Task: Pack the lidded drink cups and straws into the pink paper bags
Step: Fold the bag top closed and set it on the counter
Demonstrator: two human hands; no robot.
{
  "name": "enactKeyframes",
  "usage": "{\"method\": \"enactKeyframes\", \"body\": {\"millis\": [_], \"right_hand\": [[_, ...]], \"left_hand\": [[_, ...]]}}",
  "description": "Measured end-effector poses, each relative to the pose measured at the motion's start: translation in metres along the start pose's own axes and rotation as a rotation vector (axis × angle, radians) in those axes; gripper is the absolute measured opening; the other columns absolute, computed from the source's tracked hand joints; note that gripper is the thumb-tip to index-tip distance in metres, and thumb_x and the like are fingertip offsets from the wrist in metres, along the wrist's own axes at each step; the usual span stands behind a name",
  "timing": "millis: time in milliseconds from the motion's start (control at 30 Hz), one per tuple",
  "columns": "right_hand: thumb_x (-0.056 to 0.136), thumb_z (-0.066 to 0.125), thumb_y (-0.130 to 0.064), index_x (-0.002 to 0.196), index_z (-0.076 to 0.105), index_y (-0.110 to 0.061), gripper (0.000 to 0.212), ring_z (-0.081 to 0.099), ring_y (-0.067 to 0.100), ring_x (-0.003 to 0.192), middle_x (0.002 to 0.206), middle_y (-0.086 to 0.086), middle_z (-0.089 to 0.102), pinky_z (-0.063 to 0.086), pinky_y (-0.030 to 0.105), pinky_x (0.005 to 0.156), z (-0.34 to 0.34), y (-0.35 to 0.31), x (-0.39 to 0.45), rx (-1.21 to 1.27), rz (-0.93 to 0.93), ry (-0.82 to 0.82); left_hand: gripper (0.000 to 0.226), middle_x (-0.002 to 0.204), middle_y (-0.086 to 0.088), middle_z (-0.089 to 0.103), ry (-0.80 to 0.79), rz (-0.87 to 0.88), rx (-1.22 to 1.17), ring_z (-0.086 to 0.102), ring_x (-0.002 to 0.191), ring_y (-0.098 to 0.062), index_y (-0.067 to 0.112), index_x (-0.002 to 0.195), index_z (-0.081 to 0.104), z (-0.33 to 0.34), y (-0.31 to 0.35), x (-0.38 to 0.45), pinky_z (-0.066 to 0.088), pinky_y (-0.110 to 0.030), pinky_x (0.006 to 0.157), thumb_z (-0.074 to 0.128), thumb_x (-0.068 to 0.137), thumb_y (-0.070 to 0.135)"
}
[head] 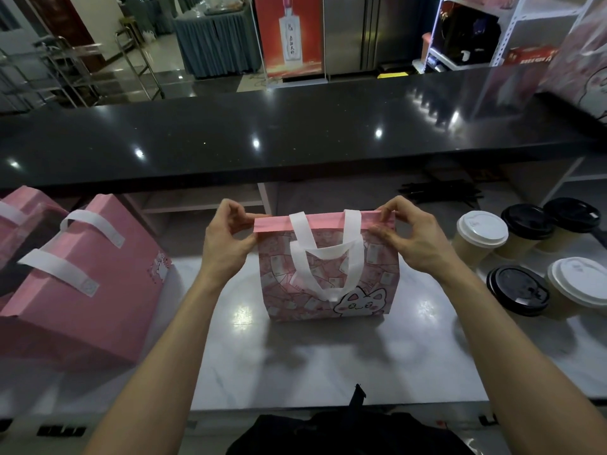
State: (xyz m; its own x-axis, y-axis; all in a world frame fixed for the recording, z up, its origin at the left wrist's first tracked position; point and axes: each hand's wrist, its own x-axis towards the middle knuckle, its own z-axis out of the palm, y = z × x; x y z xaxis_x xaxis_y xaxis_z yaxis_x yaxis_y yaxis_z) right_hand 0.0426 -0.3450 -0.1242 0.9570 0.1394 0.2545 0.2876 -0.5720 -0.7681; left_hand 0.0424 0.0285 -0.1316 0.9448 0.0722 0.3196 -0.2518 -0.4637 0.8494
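Left hand (226, 239) and right hand (410, 239) each hold a pinching grip on the folded flat top edge of the pink paper bag (328, 274), which stands between them on the glossy pale worktop (328, 362). Right of the right grip stand round-lidded paper cups (479, 238).

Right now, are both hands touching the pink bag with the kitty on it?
Touching. The head view shows the left hand and right hand each pinching an end of the pink bag's folded top edge.
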Motion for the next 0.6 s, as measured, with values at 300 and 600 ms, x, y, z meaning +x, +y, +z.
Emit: {"method": "enactKeyframes", "body": {"millis": [300, 600], "right_hand": [[0.094, 0.081, -0.039, 0.114, 0.064, -0.042, 0.026, 0.062, -0.003, 0.109, 0.110, -0.025, 0.069, 0.049, 0.021, 0.085, -0.001, 0.000, 0.003, -0.020, 0.025, -0.022], [0.095, 0.082, -0.033, 0.106, 0.065, -0.042, 0.022, 0.063, -0.001, 0.102, 0.102, -0.025, 0.069, 0.048, 0.019, 0.078, 0.004, 0.003, 0.006, -0.056, 0.035, 0.004]], "left_hand": [[0.027, 0.106, 0.010, 0.077, 0.080, 0.218, 0.313, 0.067, 0.097, -0.009, 0.030, 0.092, 0.064, 0.000, 0.000, -0.004, 0.061, -0.036, 0.083, 0.089, 0.086, 0.020], [0.026, 0.073, 0.011, 0.075, 0.089, -0.130, 0.141, 0.074, 0.057, -0.014, 0.025, 0.085, 0.075, 0.004, 0.021, -0.010, 0.059, -0.020, 0.052, 0.090, 0.084, 0.047]]}}
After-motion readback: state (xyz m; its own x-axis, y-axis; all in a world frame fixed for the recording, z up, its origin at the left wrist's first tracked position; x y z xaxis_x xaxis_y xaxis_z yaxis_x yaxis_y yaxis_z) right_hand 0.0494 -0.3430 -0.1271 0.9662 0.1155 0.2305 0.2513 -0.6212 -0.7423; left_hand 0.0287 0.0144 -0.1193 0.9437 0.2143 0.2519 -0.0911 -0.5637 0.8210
